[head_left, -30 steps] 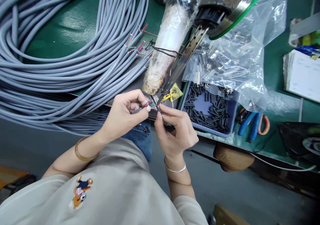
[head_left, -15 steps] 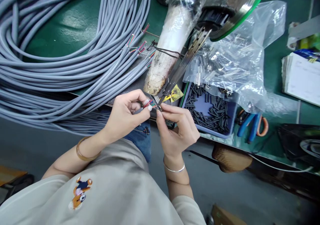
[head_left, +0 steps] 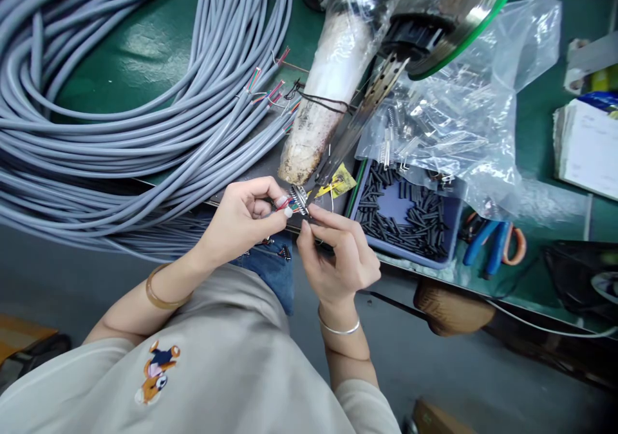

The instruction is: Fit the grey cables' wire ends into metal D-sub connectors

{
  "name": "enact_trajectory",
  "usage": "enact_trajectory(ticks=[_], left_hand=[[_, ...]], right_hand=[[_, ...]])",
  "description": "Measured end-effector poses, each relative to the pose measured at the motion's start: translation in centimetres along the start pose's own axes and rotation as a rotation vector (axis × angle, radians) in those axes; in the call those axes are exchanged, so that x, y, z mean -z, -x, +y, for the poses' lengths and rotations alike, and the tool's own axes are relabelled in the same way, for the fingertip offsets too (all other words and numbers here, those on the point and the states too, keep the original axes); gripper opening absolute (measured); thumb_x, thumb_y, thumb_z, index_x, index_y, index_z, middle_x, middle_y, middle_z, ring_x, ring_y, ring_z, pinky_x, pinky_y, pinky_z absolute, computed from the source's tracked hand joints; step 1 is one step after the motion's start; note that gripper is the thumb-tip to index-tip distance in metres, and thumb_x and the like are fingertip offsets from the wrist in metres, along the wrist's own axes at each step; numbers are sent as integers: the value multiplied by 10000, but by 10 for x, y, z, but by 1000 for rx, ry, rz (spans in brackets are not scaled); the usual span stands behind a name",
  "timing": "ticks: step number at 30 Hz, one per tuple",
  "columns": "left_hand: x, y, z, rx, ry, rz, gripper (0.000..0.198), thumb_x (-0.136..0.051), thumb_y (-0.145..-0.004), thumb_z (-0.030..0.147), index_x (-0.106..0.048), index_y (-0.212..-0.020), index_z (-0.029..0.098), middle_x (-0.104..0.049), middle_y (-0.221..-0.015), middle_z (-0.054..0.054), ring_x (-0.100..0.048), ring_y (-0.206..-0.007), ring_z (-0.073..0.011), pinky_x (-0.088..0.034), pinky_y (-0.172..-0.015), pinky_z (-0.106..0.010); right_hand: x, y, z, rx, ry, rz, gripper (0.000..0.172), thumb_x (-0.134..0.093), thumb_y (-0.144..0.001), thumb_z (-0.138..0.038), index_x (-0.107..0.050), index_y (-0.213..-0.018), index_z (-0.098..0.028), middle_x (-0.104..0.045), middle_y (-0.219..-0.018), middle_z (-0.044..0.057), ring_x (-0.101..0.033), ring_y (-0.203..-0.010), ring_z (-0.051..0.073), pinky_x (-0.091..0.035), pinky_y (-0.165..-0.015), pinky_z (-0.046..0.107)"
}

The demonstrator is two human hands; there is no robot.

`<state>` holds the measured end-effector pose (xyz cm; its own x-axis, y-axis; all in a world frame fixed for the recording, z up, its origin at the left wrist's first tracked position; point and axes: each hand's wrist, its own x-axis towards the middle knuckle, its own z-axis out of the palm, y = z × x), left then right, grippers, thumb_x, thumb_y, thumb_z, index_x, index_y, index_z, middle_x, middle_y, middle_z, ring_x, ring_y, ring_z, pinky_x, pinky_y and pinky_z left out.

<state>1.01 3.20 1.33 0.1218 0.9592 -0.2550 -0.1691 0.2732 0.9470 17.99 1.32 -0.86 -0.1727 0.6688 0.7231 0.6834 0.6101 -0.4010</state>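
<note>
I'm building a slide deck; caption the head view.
Left hand pinches wires at a connector by a soldering iron; right hand alongside.

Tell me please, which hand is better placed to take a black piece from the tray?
Probably the right hand: it is nearer the tray; the left hand is farther off, pinching wires.

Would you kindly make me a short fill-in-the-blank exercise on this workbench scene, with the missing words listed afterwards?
1. The left hand pinches several thin insulated ____ in red, green and other colours.
2. The bangle just below the right hand in the view is coloured ____.
3. The thick looped cables on the bench are bluish ____.
4. The spool has a bright ____ rim.

Missing words: wires; silver; grey; green.
</note>
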Motion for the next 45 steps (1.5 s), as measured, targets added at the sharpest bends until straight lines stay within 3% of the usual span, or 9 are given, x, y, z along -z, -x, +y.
enact_trajectory(ticks=[5, 9, 16, 24, 29, 31, 37, 41, 45], left_hand=[[0, 3, 0, 113, 113, -92, 201, -818, -722, 220, -628, -749, 159, -491, -473, 75, -390, -364, -28, -274, -359, -147], [1, 9, 2, 223, 198, -232, 229, -828, -743, 266, -633, -752, 146, -502, -490, 74, -406, -358, -32, -286, -343, -149], [0, 21, -1, 117, 199, -189, 226, -796, -774, 222, -651, -935, 158, -652, -759, 39, -489, -415, -12, -390, -374, -134], [5, 22, -10, 127, 293, -224, 179, -773, -799, 239, -642, -887, 155, -641, -652, 49, -503, -383, -37, -356, -353, -146], [7, 25, -13, 87, 216, -204, 215, -794, -810, 275, -630, -892, 163, -608, -595, 60, -552, -419, -62, -393, -389, -148], [7, 28, -13, 39, 132, -189, 200, -795, -813, 266, -646, -888, 156, -613, -589, 48, -575, -461, -71, -445, -440, -153], [2, 36, -14, -246, -86, -144, 56, -709, -843, 176, -715, -863, 124, -728, -852, -51, -626, -663, -86, -546, -603, -174], [2, 37, -14, -163, -47, -122, 118, -699, -850, 180, -661, -951, 131, -678, -777, 3, -531, -496, -36, -474, -485, -151], [6, 34, -12, -42, 154, -180, 132, -694, -870, 210, -613, -947, 140, -655, -659, 33, -547, -428, -49, -436, -411, -141]], right_hand=[[5, 10, 10, 26, -127, 66, 159, -723, -893, -136, -612, -938, -240, -819, -1071, 41, -800, -802, 163, -652, -652, 261], [8, 17, 15, 33, -207, -8, 146, -705, -898, -150, -583, -917, -228, -812, -1124, 77, -804, -831, 171, -608, -604, 240], [9, 15, 3, -189, -205, -40, 118, -665, -951, -227, -564, -894, -245, -696, -751, -41, -634, -574, 105, -474, -503, 225], [12, 13, -7, -313, -217, -73, 111, -694, -939, -210, -603, -880, -235, -660, -726, -69, -577, -547, 76, -450, -509, 205], [16, 11, -9, -360, -306, 39, 97, -646, -969, -207, -564, -929, -237, -793, -953, -9, -689, -614, 99, -526, -554, 225], [21, 7, -7, -391, -270, 53, 106, -633, -981, -218, -543, -929, -241, -786, -877, -19, -664, -554, 94, -490, -505, 218], [32, -13, -4, -496, -339, -297, 182, -647, -966, -251, -522, -837, -226, -721, -750, -46, -539, -459, 62, -426, -442, 200], [31, -14, -9, -390, -382, -286, 175, -694, -934, -203, -575, -807, -218, -793, -945, 14, -662, -602, 91, -516, -523, 221], [28, -1, -10, -44, -208, -141, 166, -722, -893, -103, -626, -867, -235, -811, -1011, 13, -782, -857, 151, -632, -710, 262]])
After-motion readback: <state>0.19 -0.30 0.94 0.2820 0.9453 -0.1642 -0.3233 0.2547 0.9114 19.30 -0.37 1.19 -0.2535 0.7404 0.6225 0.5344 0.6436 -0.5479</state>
